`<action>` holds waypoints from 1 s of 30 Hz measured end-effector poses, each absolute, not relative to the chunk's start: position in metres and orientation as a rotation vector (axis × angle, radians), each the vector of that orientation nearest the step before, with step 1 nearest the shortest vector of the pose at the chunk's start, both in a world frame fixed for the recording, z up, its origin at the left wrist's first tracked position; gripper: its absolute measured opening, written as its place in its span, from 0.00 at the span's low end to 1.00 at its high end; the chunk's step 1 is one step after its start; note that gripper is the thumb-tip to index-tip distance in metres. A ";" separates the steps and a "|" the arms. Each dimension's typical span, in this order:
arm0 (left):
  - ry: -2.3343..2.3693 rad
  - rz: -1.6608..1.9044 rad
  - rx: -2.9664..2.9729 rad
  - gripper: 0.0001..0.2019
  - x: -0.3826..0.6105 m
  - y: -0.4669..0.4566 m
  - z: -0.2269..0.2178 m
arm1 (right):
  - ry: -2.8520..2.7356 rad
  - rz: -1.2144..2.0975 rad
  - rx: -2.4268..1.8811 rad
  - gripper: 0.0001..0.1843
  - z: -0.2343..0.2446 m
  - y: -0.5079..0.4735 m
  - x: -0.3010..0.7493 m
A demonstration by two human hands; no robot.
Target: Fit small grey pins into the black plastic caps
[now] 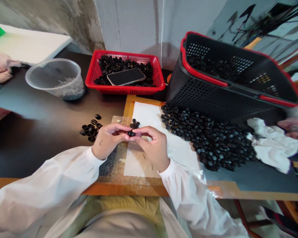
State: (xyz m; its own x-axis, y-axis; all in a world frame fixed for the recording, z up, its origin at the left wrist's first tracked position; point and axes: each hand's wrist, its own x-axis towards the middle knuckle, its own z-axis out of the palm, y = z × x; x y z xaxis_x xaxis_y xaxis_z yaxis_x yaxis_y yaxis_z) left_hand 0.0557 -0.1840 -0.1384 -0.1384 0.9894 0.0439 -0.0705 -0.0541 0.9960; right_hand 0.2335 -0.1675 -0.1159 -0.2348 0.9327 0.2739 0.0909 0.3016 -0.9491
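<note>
My left hand (108, 138) and my right hand (152, 142) meet over the white sheet, both with thumb and fingers pinched on one small black plastic cap (130, 133). Its details are partly hidden by my fingertips. Just beyond them lie several small black pieces (134, 124) in a little cluster on the sheet's edge. Left of my left hand is a group of black ring-like pieces (90, 130) on the dark table. To the right of my right hand spreads a large heap of round black caps (218, 140).
A red basket (125, 90) of black parts, with a phone (126, 76) on top, stands at the back. Left of it is a clear tub (53, 74) holding thin pale bits. A tall black basket (201, 89) rises behind the heap. White cloth (274, 143) lies at the right.
</note>
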 end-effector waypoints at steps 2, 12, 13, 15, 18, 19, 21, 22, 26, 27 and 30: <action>1.217 1.397 1.153 0.12 0.056 -0.184 -0.138 | -1.685 0.952 -0.966 0.06 -0.115 -0.167 0.235; 1.210 1.390 1.409 0.08 0.051 -0.185 -0.138 | -1.870 0.758 -0.979 0.06 -0.109 -0.163 0.241; 1.183 1.399 1.439 0.08 0.050 -0.185 -0.138 | -1.864 0.801 -0.988 0.07 -0.108 -0.163 0.242; 1.119 1.420 1.497 0.06 0.049 -0.184 -0.139 | -1.845 0.903 -1.017 0.08 -0.105 -0.162 0.243; 1.053 1.421 1.582 0.05 0.048 -0.182 -0.140 | -1.805 1.038 -1.071 0.08 -0.105 -0.160 0.244; 1.040 1.413 1.609 0.06 0.047 -0.182 -0.140 | -1.787 1.082 -1.082 0.08 -0.105 -0.160 0.244; 1.008 1.392 1.668 0.08 0.045 -0.179 -0.142 | -1.727 1.212 -1.071 0.10 -0.108 -0.158 0.244; 0.993 1.387 1.692 0.08 0.044 -0.178 -0.142 | -1.682 1.309 -1.040 0.13 -0.109 -0.157 0.243; 0.998 1.386 1.794 0.07 0.040 -0.176 -0.144 | -1.490 1.748 -0.896 0.24 -0.115 -0.156 0.242; 1.028 1.380 1.820 0.07 0.040 -0.176 -0.144 | -1.462 1.792 -0.903 0.22 -0.116 -0.156 0.241; 1.081 1.404 1.757 0.20 0.041 -0.178 -0.143 | -1.453 1.726 -1.001 0.17 -0.118 -0.156 0.240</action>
